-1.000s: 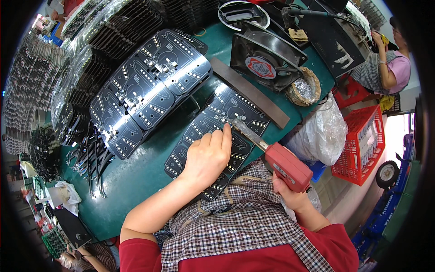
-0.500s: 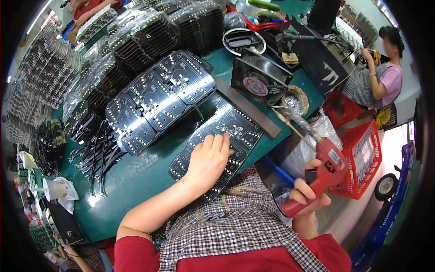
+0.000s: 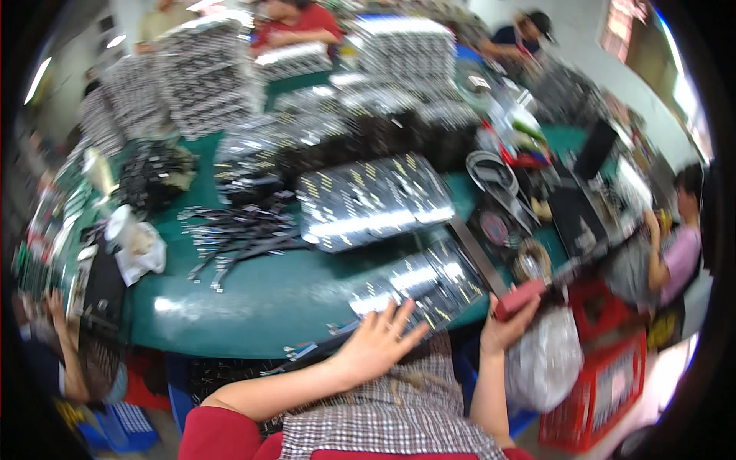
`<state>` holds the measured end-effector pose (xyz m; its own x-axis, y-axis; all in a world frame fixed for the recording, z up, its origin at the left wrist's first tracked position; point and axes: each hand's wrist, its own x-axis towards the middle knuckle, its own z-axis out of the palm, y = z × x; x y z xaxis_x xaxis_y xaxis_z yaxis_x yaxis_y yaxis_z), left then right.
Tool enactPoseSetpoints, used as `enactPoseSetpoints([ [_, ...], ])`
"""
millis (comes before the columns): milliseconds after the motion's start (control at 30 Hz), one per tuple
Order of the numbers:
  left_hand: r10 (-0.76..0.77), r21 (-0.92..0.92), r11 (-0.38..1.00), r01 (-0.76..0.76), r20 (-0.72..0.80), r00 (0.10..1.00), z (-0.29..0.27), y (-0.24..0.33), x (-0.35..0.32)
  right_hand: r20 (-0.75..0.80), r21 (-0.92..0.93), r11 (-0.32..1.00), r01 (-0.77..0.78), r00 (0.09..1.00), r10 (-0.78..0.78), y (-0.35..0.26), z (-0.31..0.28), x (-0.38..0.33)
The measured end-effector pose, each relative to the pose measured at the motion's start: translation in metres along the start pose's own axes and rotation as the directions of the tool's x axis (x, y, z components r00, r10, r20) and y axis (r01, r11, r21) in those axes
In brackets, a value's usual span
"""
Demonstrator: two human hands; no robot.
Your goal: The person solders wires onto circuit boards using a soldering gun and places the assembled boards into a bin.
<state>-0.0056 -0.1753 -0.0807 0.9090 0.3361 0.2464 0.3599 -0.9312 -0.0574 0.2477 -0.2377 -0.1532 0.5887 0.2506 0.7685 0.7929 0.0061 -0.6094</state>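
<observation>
My left hand (image 3: pixel 383 337) lies with spread fingers over the near edge of a black LED circuit board (image 3: pixel 452 280), which rests at the table's front edge. Dark wires (image 3: pixel 307 351) stretch left from beside this hand. My right hand (image 3: pixel 502 326) is wrapped round a red pistol-grip soldering gun (image 3: pixel 520 299), held up to the right of the board; its tip is blurred. Behind the near board, a larger group of black LED boards (image 3: pixel 376 203) sits raised. A dark bar (image 3: pixel 477 257) lies along the near board's right end.
Wrapped board stacks (image 3: pixel 353 126) line the table's back. Loose black wires (image 3: pixel 238 238) lie left of the boards. To the right are a small fan (image 3: pixel 494 226), a bowl (image 3: pixel 531 261), a plastic bag (image 3: pixel 544 360) and a red crate (image 3: pixel 598 391). Other people sit around.
The view has swung left and up. My left hand has opened from curled fingers to spread ones near the board's front edge. The soldering gun is turned, and wires now show beside my left hand.
</observation>
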Motion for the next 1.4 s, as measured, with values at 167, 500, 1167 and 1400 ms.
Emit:
enactPoseSetpoints([
  [167,0.079,0.036,0.997,-0.075,-0.131,0.988,-0.016,0.007,-0.019,-0.021,-0.259,0.964,0.056,0.998,-0.064,-0.005,-0.007,0.002],
  [500,-0.44,-0.859,0.271,0.434,0.291,0.85,-0.181,-0.04,-0.264,-0.022,-0.297,0.937,0.182,0.98,-0.197,0.012,-0.009,0.014],
  [1167,-0.982,-0.053,0.109,0.993,0.151,0.116,-0.011,0.091,-0.507,0.091,-0.422,0.838,0.347,0.935,-0.342,0.009,-0.011,0.022],
  [1400,-0.746,0.104,0.657,0.746,0.232,0.625,0.104,0.017,-0.49,0.085,-0.404,0.85,0.338,0.939,-0.333,0.012,-0.008,0.025],
])
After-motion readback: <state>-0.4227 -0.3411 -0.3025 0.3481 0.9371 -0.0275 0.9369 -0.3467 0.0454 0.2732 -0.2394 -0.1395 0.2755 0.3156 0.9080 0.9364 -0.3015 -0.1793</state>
